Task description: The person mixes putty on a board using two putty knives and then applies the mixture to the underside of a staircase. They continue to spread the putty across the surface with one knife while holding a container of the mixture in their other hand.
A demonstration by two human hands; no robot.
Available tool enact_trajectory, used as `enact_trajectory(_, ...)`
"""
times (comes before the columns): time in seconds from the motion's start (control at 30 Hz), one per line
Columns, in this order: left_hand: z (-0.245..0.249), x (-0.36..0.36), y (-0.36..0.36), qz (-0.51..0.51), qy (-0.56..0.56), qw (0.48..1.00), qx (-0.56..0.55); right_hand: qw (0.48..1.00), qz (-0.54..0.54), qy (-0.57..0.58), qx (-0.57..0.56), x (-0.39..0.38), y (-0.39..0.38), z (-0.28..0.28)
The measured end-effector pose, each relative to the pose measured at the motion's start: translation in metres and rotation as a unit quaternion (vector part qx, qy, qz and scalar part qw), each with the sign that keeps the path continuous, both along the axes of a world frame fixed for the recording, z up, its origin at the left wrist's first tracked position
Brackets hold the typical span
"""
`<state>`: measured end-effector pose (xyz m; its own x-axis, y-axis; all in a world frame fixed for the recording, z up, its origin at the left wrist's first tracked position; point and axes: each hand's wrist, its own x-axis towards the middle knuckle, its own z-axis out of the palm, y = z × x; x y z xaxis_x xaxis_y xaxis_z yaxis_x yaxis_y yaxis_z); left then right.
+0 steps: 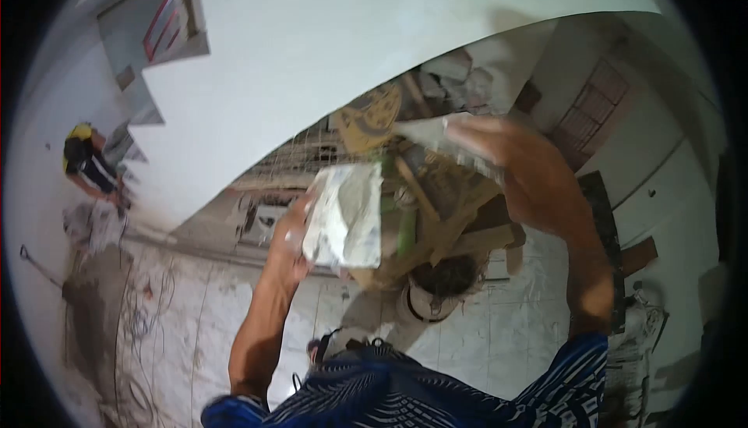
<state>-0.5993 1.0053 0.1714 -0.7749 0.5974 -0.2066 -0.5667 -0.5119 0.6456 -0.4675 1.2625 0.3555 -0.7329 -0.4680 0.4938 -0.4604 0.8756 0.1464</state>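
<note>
My left hand [291,235] is closed on the near-left edge of a small square plaster board [366,252], held up in front of me. White wet plaster [333,221] is smeared in a ridge over its face. To the right, my right hand [499,146] is raised and smeared by motion. Its fingers are wrapped round a trowel [427,129], whose blurred grey blade points left toward the board but stays apart from it. The handle is mostly hidden by the hand.
A white stair underside [312,54] curves overhead. Below are cardboard and wood scraps [444,194] and a white bucket [425,303] on the tiled floor [312,366]. Another person [84,155] bends by the stairs at left. A shovel [39,266] leans there.
</note>
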Motion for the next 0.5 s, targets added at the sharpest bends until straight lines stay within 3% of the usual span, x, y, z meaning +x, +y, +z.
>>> enact_trajectory(0.1, 0.025, 0.006, 0.009, -0.014, 0.029, 0.999, 0.043, 0.996, 0.024, -0.084, 0.020, 0.010, -0.026, -0.011)
enact_trajectory(0.3, 0.022, 0.006, 0.011, -0.054, 0.023, 0.997, 0.058, 0.986, 0.142, -0.020, 0.085, 0.004, -0.030, -0.038)
enact_trajectory(0.5, 0.025, 0.012, 0.014, -0.076, 0.041, 0.994, 0.073, 0.982, 0.158, -0.040, 0.095, 0.014, -0.037, -0.049)
